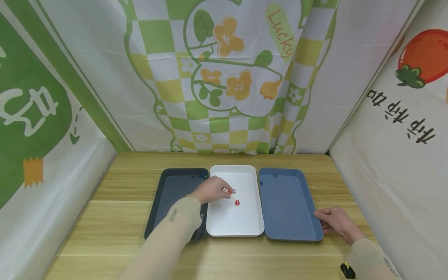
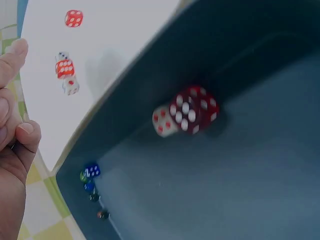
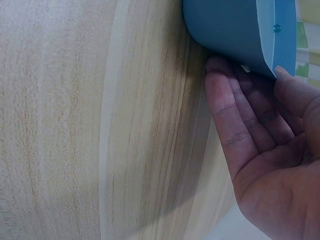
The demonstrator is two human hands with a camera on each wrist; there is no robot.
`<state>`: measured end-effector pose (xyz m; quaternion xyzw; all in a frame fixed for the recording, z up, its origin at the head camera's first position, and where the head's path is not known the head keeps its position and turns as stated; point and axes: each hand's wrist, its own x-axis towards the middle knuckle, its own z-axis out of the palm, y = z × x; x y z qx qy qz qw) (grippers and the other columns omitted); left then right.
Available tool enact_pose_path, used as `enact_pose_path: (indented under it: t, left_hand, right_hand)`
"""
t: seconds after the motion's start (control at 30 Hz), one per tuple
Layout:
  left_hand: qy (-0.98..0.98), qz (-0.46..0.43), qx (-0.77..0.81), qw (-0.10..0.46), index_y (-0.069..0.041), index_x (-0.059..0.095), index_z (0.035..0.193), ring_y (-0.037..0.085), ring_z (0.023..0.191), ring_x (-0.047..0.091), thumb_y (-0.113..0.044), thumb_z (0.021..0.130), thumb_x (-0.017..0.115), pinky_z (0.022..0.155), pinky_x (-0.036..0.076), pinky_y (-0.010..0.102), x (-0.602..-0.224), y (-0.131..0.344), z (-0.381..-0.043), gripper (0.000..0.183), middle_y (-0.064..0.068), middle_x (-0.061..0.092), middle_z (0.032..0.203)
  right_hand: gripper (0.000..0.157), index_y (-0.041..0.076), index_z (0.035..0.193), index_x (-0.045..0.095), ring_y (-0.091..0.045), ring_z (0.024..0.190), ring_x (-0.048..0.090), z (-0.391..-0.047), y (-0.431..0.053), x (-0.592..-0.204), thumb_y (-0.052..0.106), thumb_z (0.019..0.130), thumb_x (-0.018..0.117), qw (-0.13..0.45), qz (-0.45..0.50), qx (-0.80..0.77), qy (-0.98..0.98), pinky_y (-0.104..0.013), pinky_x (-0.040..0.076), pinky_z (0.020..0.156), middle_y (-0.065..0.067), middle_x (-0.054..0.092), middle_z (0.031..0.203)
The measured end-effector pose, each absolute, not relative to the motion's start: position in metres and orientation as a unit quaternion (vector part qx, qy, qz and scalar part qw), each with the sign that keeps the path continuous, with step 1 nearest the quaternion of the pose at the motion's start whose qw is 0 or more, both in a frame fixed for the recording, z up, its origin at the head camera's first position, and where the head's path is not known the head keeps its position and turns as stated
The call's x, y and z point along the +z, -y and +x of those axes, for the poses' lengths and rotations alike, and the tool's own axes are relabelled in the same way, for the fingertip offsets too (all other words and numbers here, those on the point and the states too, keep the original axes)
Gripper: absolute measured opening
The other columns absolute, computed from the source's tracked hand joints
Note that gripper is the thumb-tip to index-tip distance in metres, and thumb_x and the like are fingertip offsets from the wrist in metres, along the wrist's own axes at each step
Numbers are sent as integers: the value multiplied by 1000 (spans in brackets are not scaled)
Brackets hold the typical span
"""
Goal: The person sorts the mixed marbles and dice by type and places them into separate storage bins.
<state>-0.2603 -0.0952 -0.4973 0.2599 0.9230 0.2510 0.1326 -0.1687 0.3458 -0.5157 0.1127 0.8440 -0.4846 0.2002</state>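
My left hand (image 1: 211, 189) is over the white tray (image 1: 236, 229), thumb and forefinger bent towards a short row of dice (image 1: 229, 191). In the left wrist view the row, a red die (image 2: 64, 69) between two white ones, lies clear of the visible fingertips. A single red die (image 1: 237, 202) lies nearer the front of the tray. At the right, my right hand (image 1: 336, 221) holds the near right corner of the blue tray (image 1: 290, 210). Its thumb touches the rim while the other fingers lie against the outer wall.
Left of the white tray is a dark tray (image 1: 157, 206) with a dark red die (image 2: 195, 109), a white die (image 2: 163, 121) and several small coloured pieces (image 2: 90, 187). Small blue pieces (image 1: 261, 183) sit in the blue tray. A black object (image 1: 347, 270) lies by the right sleeve.
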Motion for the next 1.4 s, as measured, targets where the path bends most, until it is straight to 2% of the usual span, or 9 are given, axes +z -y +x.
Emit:
enact_pose_path:
  t: [0.17,0.53,0.77,1.0,1.23,1.4]
  left_hand:
    - [-927,243,250,134,-15,81,111,11,85,63,-24,93,76,79,52,35,-491,106,-258,20,0,77,112]
    - [-932,218,255,135,-13,80,113,10,81,60,-22,92,77,77,52,35,-481,134,-251,23,2,77,111]
    - [-929,223,264,130,-11,79,113,11,71,57,-20,93,76,73,49,34,-479,146,-247,23,-2,77,102]
    - [-918,226,297,134,-8,79,113,11,64,55,-17,93,76,68,48,32,-478,156,-240,23,2,77,99]
    - [-920,221,290,145,-9,78,115,8,81,63,-19,93,76,80,54,37,-484,163,-237,25,7,77,113]
    - [-919,218,290,154,-11,79,115,9,90,66,-21,92,77,83,55,37,-490,166,-234,25,5,76,115]
  right_hand:
    - [46,-17,130,59,-19,77,70,-169,-346,-515,21,104,60,203,113,-473,-850,-35,61,70,-9,73,87]
    - [47,-16,131,59,-18,77,69,-169,-346,-516,22,104,61,205,116,-471,-850,-35,61,70,-9,72,88]
    - [49,-17,132,57,-19,79,70,-169,-346,-516,23,104,60,207,112,-468,-852,-35,61,71,-9,72,90]
    - [48,-18,132,57,-19,77,70,-169,-346,-516,21,104,60,205,113,-470,-851,-35,61,70,-9,73,88]
    - [47,-18,131,57,-19,78,70,-169,-345,-515,21,104,60,205,110,-468,-853,-36,61,71,-9,73,89]
    - [48,-18,132,57,-19,79,70,-168,-345,-515,22,104,60,205,111,-469,-852,-36,61,71,-9,72,90]
